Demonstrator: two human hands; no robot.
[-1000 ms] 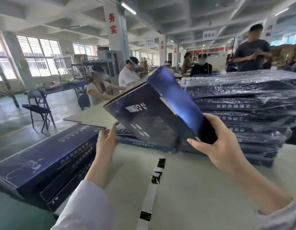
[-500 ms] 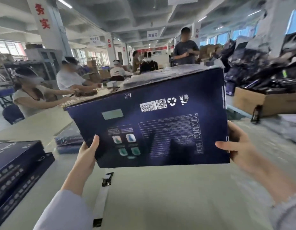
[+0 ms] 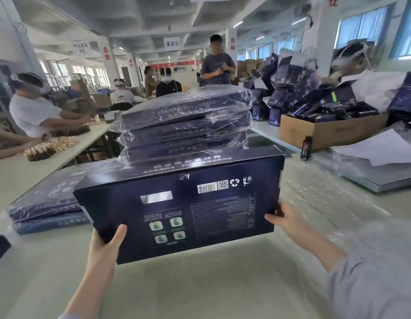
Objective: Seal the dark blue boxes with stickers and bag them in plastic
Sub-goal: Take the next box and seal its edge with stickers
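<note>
Seen from the head camera, we hold a dark blue box [image 3: 177, 208] up above the counter [image 3: 200, 288], its printed back facing us. Our left hand [image 3: 105, 245] grips the lower left corner, thumb laid on the face. Our right hand [image 3: 289, 222] clasps the right edge, thumb in front and fingers hidden behind. Just beyond the box sits a stack of plastic-bagged boxes [image 3: 186, 120], with a cardboard carton [image 3: 326, 132] to the right.

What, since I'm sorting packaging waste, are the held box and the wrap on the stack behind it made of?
Box: likely printed cardboard, dark blue with a semi-gloss finish. It has crisp folded edges, a printed barcode and a soft sheen. Wrap: probably thin clear plastic film, since it wrinkles, glints and is see-through.
</note>
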